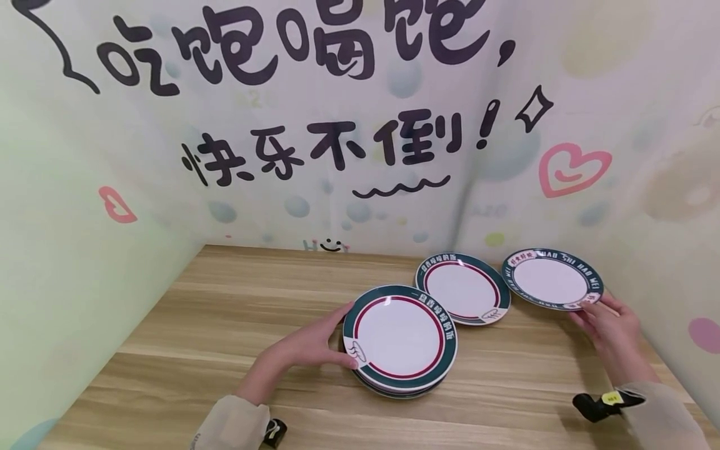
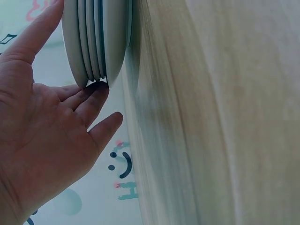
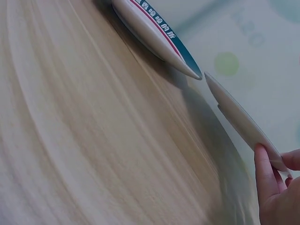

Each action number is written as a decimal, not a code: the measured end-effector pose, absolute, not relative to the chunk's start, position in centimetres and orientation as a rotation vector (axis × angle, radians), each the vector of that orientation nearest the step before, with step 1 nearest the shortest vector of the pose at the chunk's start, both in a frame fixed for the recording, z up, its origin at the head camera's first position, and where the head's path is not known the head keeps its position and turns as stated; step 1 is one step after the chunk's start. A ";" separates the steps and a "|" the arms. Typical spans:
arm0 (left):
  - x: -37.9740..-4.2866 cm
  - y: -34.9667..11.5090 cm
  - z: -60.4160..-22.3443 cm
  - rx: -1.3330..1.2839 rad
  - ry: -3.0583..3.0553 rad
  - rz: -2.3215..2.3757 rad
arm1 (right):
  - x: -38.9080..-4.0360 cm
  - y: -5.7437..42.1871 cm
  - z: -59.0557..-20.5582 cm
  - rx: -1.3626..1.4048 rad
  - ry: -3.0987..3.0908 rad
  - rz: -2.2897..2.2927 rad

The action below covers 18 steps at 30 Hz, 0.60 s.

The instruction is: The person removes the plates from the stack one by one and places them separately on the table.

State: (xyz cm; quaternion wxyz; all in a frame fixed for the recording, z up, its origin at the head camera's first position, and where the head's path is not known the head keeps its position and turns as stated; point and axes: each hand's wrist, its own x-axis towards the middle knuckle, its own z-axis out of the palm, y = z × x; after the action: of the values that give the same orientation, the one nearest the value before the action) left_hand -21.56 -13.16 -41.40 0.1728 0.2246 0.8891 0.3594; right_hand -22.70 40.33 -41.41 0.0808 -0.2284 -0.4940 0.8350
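Note:
My left hand [image 1: 315, 347] holds the left side of a stack of plates [image 1: 399, 337], thumb on the front-left rim and fingers around the far side. In the left wrist view several stacked rims [image 2: 89, 40] meet the fingertips. The top plate is white with a green rim, a red ring and white lettering. At the right, my right hand [image 1: 613, 328] pinches the near edge of a green-rimmed plate [image 1: 548, 281] with lettering all round. The right wrist view shows this plate [image 3: 243, 119] tilted and raised off the table, its shadow below.
Between the stack and the raised plate, a red-ringed plate [image 1: 461, 289] lies near the back of the wood-grain table [image 1: 270, 275]. The stack overlaps its front-left edge in the head view. A printed wall [image 1: 315, 212] closes off the back, with side walls at left and right.

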 end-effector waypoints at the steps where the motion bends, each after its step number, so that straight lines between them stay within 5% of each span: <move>1: -21.5 -13.1 -41.4 0.634 2.524 1.018 | -22.7 40.4 -41.5 -0.692 -1.476 2.495; 18: -20.9 -13.0 -42.0 0.634 2.504 1.002 | -22.3 41.5 -43.4 -0.840 -1.469 2.487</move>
State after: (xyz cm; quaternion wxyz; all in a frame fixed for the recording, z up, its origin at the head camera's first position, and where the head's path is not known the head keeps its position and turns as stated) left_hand -20.94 -13.00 -42.01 0.1844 0.2248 0.8883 0.3555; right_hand -22.35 41.48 -43.41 0.0669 -0.2785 -0.4874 0.8249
